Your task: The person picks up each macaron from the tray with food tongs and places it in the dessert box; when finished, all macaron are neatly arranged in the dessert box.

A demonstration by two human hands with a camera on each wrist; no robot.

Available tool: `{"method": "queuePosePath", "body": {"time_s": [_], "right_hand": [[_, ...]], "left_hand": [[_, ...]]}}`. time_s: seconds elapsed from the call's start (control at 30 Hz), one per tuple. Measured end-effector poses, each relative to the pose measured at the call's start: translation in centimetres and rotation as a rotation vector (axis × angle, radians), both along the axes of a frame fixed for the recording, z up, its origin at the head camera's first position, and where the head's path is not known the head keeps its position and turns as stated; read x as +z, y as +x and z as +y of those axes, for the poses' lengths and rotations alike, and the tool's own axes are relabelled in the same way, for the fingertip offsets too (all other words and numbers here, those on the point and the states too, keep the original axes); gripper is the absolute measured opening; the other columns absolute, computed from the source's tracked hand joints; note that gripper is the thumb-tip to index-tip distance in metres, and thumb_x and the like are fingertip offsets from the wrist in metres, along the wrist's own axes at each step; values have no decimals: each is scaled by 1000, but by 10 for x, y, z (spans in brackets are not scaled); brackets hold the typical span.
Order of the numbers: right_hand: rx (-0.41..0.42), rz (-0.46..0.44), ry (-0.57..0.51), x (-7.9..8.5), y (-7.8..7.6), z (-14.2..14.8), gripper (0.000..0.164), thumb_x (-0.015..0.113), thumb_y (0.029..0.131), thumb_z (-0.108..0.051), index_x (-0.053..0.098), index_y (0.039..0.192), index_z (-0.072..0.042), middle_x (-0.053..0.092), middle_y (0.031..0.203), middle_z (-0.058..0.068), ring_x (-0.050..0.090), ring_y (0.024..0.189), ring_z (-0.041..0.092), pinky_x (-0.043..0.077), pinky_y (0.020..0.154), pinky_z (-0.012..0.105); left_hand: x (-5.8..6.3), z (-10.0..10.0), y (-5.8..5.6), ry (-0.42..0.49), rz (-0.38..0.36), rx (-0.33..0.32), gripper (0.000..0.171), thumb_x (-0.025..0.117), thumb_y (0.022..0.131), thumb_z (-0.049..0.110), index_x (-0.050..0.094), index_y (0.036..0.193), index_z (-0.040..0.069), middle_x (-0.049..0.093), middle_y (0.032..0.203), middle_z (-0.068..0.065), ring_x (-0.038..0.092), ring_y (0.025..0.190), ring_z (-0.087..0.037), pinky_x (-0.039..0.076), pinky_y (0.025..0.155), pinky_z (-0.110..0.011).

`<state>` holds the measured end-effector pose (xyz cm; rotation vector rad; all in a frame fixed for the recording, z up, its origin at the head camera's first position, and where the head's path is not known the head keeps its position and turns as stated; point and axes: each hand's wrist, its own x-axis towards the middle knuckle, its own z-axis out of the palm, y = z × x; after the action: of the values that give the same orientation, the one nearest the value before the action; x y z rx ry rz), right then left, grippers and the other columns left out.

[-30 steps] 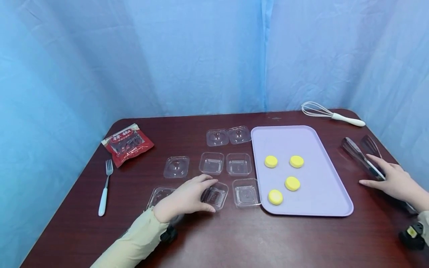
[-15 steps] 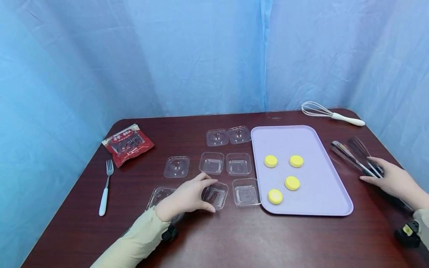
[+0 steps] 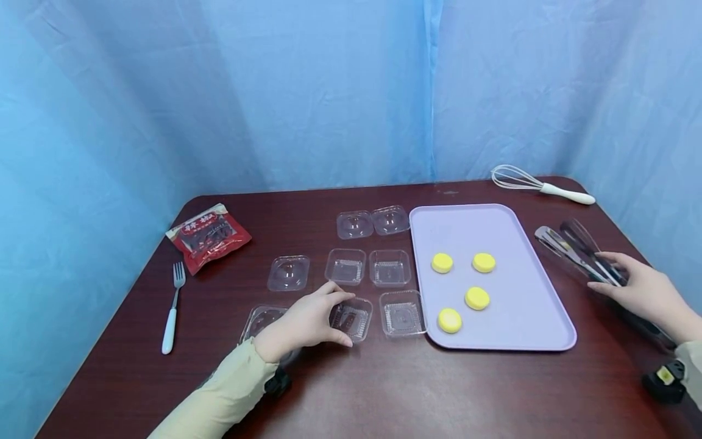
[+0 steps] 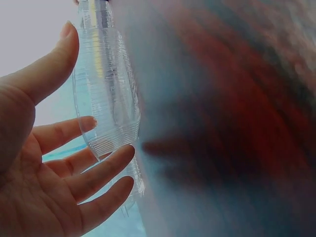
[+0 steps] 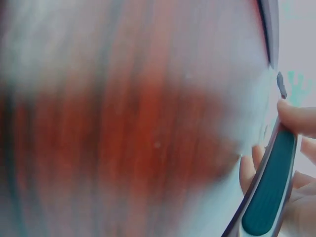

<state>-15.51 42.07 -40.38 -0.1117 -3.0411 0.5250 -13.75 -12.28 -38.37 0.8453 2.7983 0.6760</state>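
Observation:
My left hand (image 3: 304, 323) spans a square clear plastic box (image 3: 358, 318), with thumb and forefinger at opposite sides of its rim. In the left wrist view the fingers touch the ribbed wall of the box (image 4: 111, 94). At the table's right side my right hand (image 3: 647, 292) holds a pair of tongs (image 3: 560, 244), whose heads are spread apart and point toward the tray. The tongs' teal-inlaid handle (image 5: 270, 190) runs past the thumb in the right wrist view. Several yellow round pieces (image 3: 478, 298) lie on the lilac tray (image 3: 526, 317).
More clear boxes (image 3: 403, 314) stand beside the left hand, one at the tray's edge. Domed clear lids (image 3: 288, 273) lie around them. A red food packet (image 3: 209, 235) and a fork (image 3: 171, 317) are at left. A whisk (image 3: 559, 190) lies at back right.
The tongs have swung left toward the tray, and my right hand has shifted slightly with them, its fingers now round the tongs. My left hand has stayed at the box.

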Motion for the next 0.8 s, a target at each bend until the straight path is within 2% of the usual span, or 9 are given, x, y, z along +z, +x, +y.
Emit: {"method": "queuePosePath", "body": {"time_s": [0.23, 0.37, 0.53, 0.63, 0.73, 0.8], "right_hand": [[-9, 12, -83, 8, 2, -11, 76, 66, 88, -34, 30, 139, 9, 38, 122, 42, 39, 104, 56, 38, 79, 69], [23, 32, -106, 11, 4, -15, 76, 69, 86, -32, 30, 139, 7, 37, 122, 40, 39, 103, 56, 42, 74, 66], [124, 76, -125, 17, 3, -25, 71, 74, 81, -14, 32, 136, 5, 40, 116, 39, 53, 90, 50, 52, 59, 47], [163, 89, -130, 20, 2, -31, 73, 75, 75, -6, 33, 134, 3, 41, 113, 40, 60, 79, 46, 51, 51, 34], [183, 101, -119, 23, -1, -39, 74, 76, 72, -6, 34, 133, 3, 42, 112, 40, 60, 75, 41, 46, 51, 29], [194, 108, -108, 25, -2, -43, 75, 77, 72, -8, 35, 133, 2, 45, 111, 38, 59, 72, 31, 43, 50, 26]], "left_hand": [[-1, 0, 0, 3, 3, 11, 75, 87, 62, 39, 60, 125, 9, 53, 109, -2, 58, 87, -16, 50, 78, -35], [-2, 0, 0, -3, 5, 14, 75, 87, 61, 40, 60, 125, 9, 53, 108, -3, 56, 83, -15, 50, 76, -34], [-3, 1, -1, -7, -3, 23, 76, 87, 61, 40, 60, 125, 9, 53, 107, -3, 55, 81, -14, 50, 75, -34], [-2, 1, 0, -6, -5, 26, 76, 87, 61, 40, 60, 125, 9, 52, 107, -3, 55, 81, -14, 50, 75, -34], [-2, 1, 1, 0, -5, 29, 76, 87, 61, 40, 60, 125, 9, 53, 108, -4, 55, 81, -14, 50, 77, -34], [-2, 1, 1, 3, -7, 30, 75, 87, 62, 40, 60, 125, 9, 53, 108, -4, 55, 81, -14, 50, 77, -34]]}}
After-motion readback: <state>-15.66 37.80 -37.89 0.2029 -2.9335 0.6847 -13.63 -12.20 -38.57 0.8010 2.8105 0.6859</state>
